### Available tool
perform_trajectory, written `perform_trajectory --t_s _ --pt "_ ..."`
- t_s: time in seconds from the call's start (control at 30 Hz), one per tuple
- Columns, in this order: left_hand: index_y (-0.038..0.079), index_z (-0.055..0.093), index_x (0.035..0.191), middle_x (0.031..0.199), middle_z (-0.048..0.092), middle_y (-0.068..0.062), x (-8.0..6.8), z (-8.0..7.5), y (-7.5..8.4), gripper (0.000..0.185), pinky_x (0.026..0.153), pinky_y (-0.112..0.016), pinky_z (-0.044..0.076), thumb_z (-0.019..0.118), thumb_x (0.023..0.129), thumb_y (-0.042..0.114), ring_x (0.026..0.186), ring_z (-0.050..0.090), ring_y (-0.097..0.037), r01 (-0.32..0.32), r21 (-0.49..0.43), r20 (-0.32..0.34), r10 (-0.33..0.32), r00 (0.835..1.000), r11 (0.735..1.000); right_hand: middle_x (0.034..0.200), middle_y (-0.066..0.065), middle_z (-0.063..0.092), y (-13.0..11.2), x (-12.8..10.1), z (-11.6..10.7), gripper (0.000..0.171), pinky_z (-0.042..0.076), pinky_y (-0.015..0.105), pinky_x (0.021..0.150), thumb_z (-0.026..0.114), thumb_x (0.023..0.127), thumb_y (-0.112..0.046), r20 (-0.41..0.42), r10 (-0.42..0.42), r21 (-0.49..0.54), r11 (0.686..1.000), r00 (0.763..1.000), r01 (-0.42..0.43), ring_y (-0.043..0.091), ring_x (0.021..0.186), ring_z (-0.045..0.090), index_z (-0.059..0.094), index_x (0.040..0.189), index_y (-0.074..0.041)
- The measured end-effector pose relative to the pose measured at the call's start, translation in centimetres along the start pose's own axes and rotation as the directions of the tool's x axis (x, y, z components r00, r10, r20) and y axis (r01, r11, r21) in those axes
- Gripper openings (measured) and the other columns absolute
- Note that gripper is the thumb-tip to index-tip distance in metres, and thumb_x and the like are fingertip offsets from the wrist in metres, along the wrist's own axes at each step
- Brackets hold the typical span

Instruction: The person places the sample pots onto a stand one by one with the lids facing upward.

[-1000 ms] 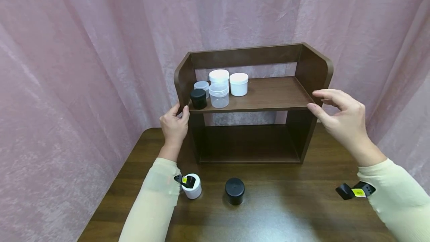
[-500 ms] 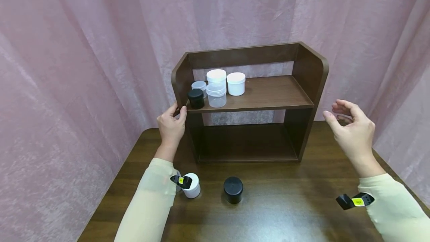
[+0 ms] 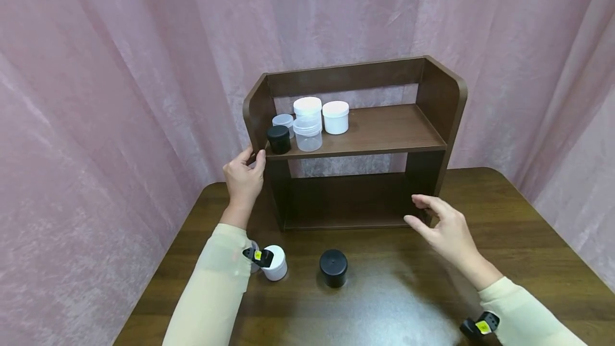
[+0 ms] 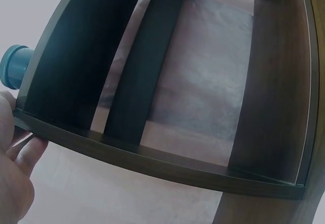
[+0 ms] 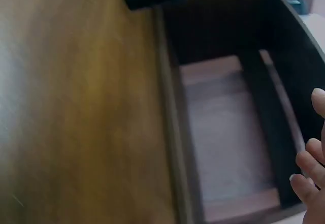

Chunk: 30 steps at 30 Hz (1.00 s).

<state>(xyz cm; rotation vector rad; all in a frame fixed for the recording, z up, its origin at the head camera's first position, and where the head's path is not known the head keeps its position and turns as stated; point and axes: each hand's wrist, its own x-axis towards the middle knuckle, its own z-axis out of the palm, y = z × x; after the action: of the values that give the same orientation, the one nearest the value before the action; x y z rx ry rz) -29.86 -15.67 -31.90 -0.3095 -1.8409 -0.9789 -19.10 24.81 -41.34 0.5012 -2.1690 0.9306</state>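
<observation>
A brown two-tier wooden shelf [image 3: 379, 152] stands on the table. My left hand [image 3: 244, 178] grips its left side panel at the level of the upper board, thumb at the front edge and fingers along the outer side. The left wrist view shows that hand [image 4: 15, 168] at the panel's edge too. My right hand [image 3: 447, 231] hovers before the lower right corner of the shelf, thumb and fingers apart, holding nothing. Closest to it on the tabletop is a black lidded jar [image 3: 333, 268].
On the upper board's left half are a small black jar [image 3: 279, 140], two white jars, one of them [image 3: 336, 118] at the right, and two clear jars, the nearer [image 3: 308, 135] in front. Another white jar [image 3: 275, 265] stands by my left sleeve, partly covering a clear one.
My right hand has left the shelf's right side panel, first moving out to the right, then down and back left in front of the lower tier. My left hand keeps its hold.
</observation>
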Motion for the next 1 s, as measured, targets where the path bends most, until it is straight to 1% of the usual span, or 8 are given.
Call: perform_trajectory --t_s 0.1,0.23,0.3,0.4,0.53,0.77,0.87,1.0 --pt "0.003 0.076 0.096 0.085 0.073 -0.012 -0.1 0.0 0.0 0.016 0.067 -0.04 0.056 0.069 0.085 0.013 0.075 0.071 -0.024 0.006 -0.009 -0.005 -0.006 1.0 1.0 0.106 0.002 0.068 -0.5 -1.0 1.3 0.046 0.044 0.014 0.081 0.082 0.074 -0.011 0.072 0.0 0.036 0.999 0.997 -0.003 0.017 0.095 0.062 0.066 0.116 -0.01" --pt "0.003 0.076 0.098 0.089 0.073 -0.013 -0.2 0.0 0.0 0.017 0.069 -0.044 0.055 0.07 0.085 0.013 0.078 0.071 -0.028 0.013 -0.027 -0.021 -0.013 1.0 1.0 0.109 -0.006 0.067 -1.2 -2.1 3.2 0.044 0.047 0.026 0.081 0.082 0.076 -0.018 0.153 -0.004 0.069 0.998 0.988 -0.006 0.014 0.097 0.062 0.066 0.117 -0.016" --pt "0.002 0.076 0.097 0.088 0.073 -0.014 -0.1 0.1 0.0 0.017 0.069 -0.044 0.055 0.07 0.085 0.013 0.078 0.071 -0.028 0.01 -0.025 -0.025 -0.011 1.0 1.0 0.11 -0.005 0.067 -1.6 -2.6 4.2 0.044 0.048 0.031 0.082 0.082 0.076 -0.02 0.182 -0.002 0.095 0.995 0.983 -0.015 0.014 0.099 0.062 0.066 0.117 -0.016" --pt "0.003 0.076 0.095 0.086 0.073 -0.014 -0.1 0.2 0.1 0.016 0.069 -0.045 0.055 0.069 0.086 0.014 0.076 0.071 -0.028 0.007 -0.013 -0.022 -0.007 1.0 1.0 0.111 -0.003 0.068 -2.4 -3.3 5.7 0.043 0.049 0.034 0.084 0.081 0.077 -0.023 0.221 0.009 0.144 0.989 0.975 -0.041 0.013 0.1 0.062 0.067 0.116 -0.016" --pt "0.004 0.076 0.093 0.084 0.073 -0.012 -0.2 0.2 0.2 0.015 0.068 -0.043 0.056 0.068 0.086 0.015 0.076 0.071 -0.025 0.014 -0.009 -0.02 -0.014 1.0 1.0 0.112 -0.001 0.068 -3.6 -4.0 7.6 0.042 0.051 0.04 0.084 0.08 0.078 -0.028 0.286 0.014 0.23 0.97 0.958 -0.083 0.014 0.103 0.063 0.066 0.117 -0.017" --pt "0.003 0.075 0.086 0.079 0.073 -0.012 -0.1 0.3 0.2 0.013 0.064 -0.044 0.055 0.067 0.087 0.014 0.072 0.071 -0.024 0.008 -0.002 -0.014 -0.008 1.0 1.0 0.117 -0.006 0.066 -5.1 -4.8 10.3 0.042 0.053 0.04 0.084 0.077 0.08 -0.035 0.397 0.012 0.348 0.923 0.918 -0.163 0.014 0.109 0.061 0.066 0.117 -0.018" --pt "0.003 0.075 0.089 0.081 0.073 -0.012 -0.1 0.3 0.3 0.014 0.064 -0.044 0.055 0.068 0.087 0.014 0.073 0.071 -0.024 0.008 -0.006 -0.015 -0.008 1.0 1.0 0.119 -0.003 0.065 -5.5 -5.0 11.1 0.043 0.052 0.042 0.085 0.078 0.08 -0.033 0.423 -0.011 0.4 0.9 0.906 -0.176 0.016 0.109 0.061 0.067 0.117 -0.015" --pt "0.004 0.076 0.093 0.083 0.073 -0.012 -0.2 0.2 0.3 0.014 0.067 -0.042 0.056 0.068 0.087 0.013 0.075 0.071 -0.023 0.01 -0.002 -0.018 -0.01 1.0 1.0 0.124 0.001 0.063 -5.7 -5.3 11.8 0.045 0.053 0.04 0.083 0.078 0.079 -0.033 0.448 -0.042 0.426 0.888 0.893 -0.172 0.016 0.107 0.063 0.066 0.118 -0.014"
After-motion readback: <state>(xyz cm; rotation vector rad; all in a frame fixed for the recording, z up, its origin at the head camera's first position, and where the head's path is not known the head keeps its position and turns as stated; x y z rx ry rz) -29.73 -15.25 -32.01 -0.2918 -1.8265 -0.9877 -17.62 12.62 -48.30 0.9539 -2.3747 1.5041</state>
